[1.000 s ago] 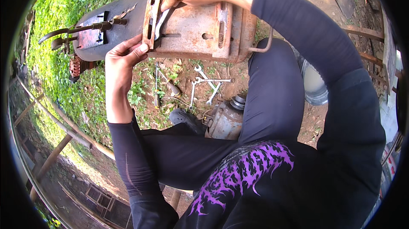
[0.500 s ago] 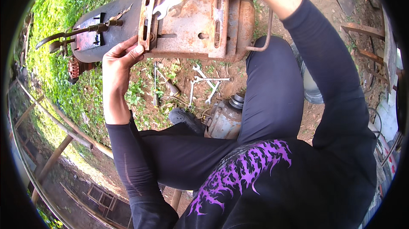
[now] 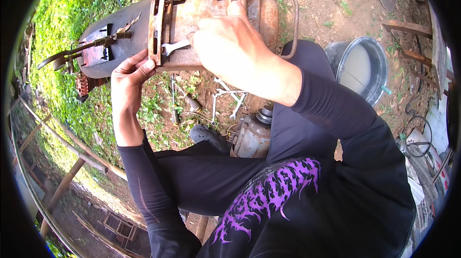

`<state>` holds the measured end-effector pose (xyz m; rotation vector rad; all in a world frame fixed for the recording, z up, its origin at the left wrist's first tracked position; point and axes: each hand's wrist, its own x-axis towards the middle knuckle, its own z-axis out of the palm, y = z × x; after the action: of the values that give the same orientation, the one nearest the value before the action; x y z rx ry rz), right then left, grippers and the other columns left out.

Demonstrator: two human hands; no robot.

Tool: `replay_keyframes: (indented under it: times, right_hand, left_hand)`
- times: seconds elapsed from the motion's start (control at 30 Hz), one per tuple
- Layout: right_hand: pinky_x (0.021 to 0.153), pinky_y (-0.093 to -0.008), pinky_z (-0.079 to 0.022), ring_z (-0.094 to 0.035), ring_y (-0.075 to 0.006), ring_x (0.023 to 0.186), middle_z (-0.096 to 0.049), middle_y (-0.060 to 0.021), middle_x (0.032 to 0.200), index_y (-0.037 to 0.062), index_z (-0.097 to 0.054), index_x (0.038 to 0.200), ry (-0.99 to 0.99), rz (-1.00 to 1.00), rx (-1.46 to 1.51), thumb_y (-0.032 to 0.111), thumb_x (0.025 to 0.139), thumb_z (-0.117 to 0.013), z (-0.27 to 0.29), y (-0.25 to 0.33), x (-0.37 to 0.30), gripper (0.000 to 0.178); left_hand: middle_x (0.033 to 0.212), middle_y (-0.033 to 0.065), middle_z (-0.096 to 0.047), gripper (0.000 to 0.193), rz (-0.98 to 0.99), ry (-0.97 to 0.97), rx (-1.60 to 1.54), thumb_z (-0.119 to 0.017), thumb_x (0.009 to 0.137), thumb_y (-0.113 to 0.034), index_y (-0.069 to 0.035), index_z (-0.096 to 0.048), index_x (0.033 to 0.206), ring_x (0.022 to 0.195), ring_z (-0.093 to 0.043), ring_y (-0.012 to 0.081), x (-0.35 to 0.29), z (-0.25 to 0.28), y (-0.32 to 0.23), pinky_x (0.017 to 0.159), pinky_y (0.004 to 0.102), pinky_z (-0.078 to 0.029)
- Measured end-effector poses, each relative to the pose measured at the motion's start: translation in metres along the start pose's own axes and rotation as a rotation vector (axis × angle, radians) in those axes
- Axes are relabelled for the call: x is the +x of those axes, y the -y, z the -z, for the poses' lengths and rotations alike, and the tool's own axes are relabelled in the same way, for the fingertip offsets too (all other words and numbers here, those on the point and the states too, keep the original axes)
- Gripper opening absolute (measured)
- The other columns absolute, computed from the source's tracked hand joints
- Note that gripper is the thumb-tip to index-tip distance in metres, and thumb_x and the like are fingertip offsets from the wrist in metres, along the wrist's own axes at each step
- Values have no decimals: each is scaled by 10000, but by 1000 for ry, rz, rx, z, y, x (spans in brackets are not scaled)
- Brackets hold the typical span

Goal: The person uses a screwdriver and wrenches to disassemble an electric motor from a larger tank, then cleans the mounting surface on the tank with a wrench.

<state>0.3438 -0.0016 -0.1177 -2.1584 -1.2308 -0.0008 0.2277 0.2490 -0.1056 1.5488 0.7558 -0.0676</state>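
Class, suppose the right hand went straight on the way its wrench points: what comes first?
Led by the open-end wrench, the right hand would probably meet the rusty slotted bars across the metal cylinder first; whether the wrench touches them is unclear from this view.

Bright daylight pales the leafy green grass [image 3: 60,42] and bare right hand [image 3: 228,42]; lower left dimmer, fisheye distortion bending edges toward a black rim

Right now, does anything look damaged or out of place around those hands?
Mostly wear: the metal tank is blotched with rust, so is the slotted bar at the left hand, and the patch at the tank's left end looks ragged. Loose wrenches lie jumbled on the ground, untidily. No spill shows.
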Motion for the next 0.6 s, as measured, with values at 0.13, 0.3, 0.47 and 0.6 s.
replay_keyframes:
  times: [0.13, 0.3, 0.47, 0.6]
  right_hand:
    - [776, -441, -433, -641, -242, 732, -594, -57, 721, 139, -651, 798, 35, 5, -60, 141, 815, -618, -7, 10, 4, 37]
    - [808, -421, -485, -675, -253, 747, -661, -79, 749, 134, -684, 800, 62, 111, -106, 164, 845, -599, 3, -19, 31, 101]
    - [702, -423, -546, -705, -316, 772, -707, -155, 802, 73, -718, 804, -43, 416, -123, 139, 832, -602, -20, -65, 98, 136]
    - [672, -434, -525, -677, -337, 768, -709, -142, 813, 88, -728, 760, 186, 565, 72, 166, 777, -639, 7, -74, 124, 120]
  left_hand:
    - [999, 131, -754, 349, 4, -32, 24, -739, 861, 6, 58, -671, 1200, 876, -716, 151, -4, -3, -2, 781, 259, -569]
    - [1000, 130, -754, 360, 17, -50, 42, -758, 850, -5, 56, -674, 1195, 865, -717, 150, -5, -8, -6, 776, 261, -575]
    - [1041, 104, -745, 348, 18, -25, 10, -746, 865, -14, 27, -680, 1205, 900, -707, 147, 1, 0, 2, 803, 269, -567]
    - [1032, 110, -745, 359, 14, -32, -10, -755, 858, -13, 39, -675, 1204, 882, -705, 144, 1, 1, 3, 776, 261, -570]
